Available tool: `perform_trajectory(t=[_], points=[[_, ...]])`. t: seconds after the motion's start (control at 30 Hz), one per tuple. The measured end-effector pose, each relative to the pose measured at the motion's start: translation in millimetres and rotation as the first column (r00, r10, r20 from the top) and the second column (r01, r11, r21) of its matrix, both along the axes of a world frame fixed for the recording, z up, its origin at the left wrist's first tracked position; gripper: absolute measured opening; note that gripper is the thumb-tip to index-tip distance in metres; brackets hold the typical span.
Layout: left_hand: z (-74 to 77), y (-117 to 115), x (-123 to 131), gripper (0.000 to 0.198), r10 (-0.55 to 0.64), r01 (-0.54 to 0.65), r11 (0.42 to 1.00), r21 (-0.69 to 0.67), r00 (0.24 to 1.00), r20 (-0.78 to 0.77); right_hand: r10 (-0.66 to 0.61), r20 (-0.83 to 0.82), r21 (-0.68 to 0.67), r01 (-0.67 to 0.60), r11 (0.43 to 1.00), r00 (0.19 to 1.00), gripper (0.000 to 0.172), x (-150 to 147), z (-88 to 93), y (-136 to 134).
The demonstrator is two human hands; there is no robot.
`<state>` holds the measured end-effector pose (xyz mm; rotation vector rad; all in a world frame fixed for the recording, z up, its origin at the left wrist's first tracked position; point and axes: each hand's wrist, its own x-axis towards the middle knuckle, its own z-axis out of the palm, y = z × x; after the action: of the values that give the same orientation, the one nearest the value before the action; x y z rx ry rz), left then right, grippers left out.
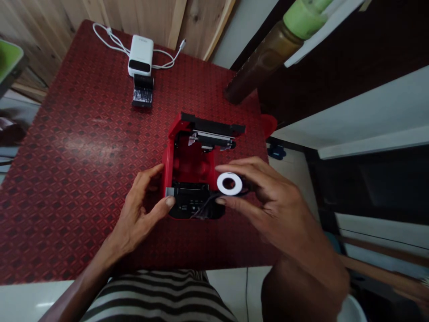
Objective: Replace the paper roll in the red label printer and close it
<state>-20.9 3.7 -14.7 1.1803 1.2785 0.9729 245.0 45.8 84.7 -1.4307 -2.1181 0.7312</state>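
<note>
A small red-and-black printer stands on the table with its lid raised, so its red inner bay shows. My left hand steadies it at the near left corner, thumb on the grey edge and fingers along the left side. Between the thumb and fingers of my right hand is a small paper roll, its round white end with a dark core facing me. The roll is over the right side of the printer, above the bay. A dark strip hangs from it across the black front panel.
The red patterned table carries a white power bank with a white cable, at the back. A black printed strip lies by it. A tall brown bottle with a green cap stands at the back right, near the edge.
</note>
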Motion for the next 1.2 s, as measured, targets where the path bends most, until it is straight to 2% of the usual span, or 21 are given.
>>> perform_trajectory(t=[0.1,0.23,0.5,0.77,0.93,1.1,1.2], points=[[-0.4,0,-1,0.071,-0.004,0.004,1.000,0.006,1.000,0.002,-0.016,0.064,0.003,0.016,1.000,0.998,0.032,-4,-5.5,3],[1.2,0,-1,0.068,0.006,-0.006,1.000,0.017,1.000,-0.015,-0.001,0.115,0.001,0.001,1.000,0.993,0.025,-16,-10.6,8],[1.7,1,1,0.069,0.014,-0.013,1.000,0.011,1.000,-0.015,0.010,0.288,0.115,-0.045,0.992,0.957,0.019,-45,-26.9,21],[2.1,2,0,0.071,0.014,-0.014,1.000,0.000,1.000,-0.018,0.025,0.539,0.015,-0.039,0.999,0.842,0.018,-67,-34.4,39],[3.1,2,0,0.071,0.012,-0.012,1.000,-0.008,1.000,-0.017,0.055,0.566,0.058,-0.106,0.993,0.822,0.025,-67,-38.6,49],[1.8,1,1,0.072,0.014,-0.015,1.000,-0.013,1.000,-0.016,0.057,0.622,0.015,-0.085,0.996,0.781,0.026,-77,-40.4,49],[1.6,1,0,0.070,0.012,-0.012,1.000,0.008,0.999,-0.032,0.055,0.600,0.015,-0.079,0.997,0.798,0.027,-77,-40.0,48]])
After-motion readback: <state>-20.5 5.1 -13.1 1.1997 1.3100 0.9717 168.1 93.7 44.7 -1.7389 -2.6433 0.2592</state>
